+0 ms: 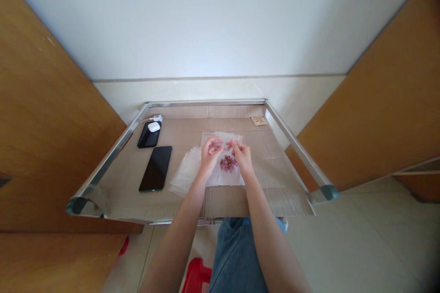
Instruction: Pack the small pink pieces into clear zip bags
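Fingers curled, my left hand (pixel 210 153) is raised just above the white sheets. Beside it, my right hand (pixel 243 154) pinches with thumb and forefinger close to the left fingertips. Something small and pale seems to lie between the two hands, too blurred to name. Just below them, a small heap of pink and reddish bud-like pieces (pixel 228 163) rests on a thin white sheet (pixel 225 178). More thin, whitish, partly see-through sheets (pixel 187 169) are fanned out left of my left wrist. Another translucent sheet (pixel 222 136) lies behind the hands.
Cardboard (pixel 278 160) lines a metal-framed table (pixel 292 139). On its left lie a large black phone (pixel 156 169), a smaller black phone-like object (pixel 146 138) with a white earbud case (pixel 154 127), and a white plug (pixel 158 118). A brown packet (pixel 259 121) lies back right. Below is a red stool (pixel 195 274).
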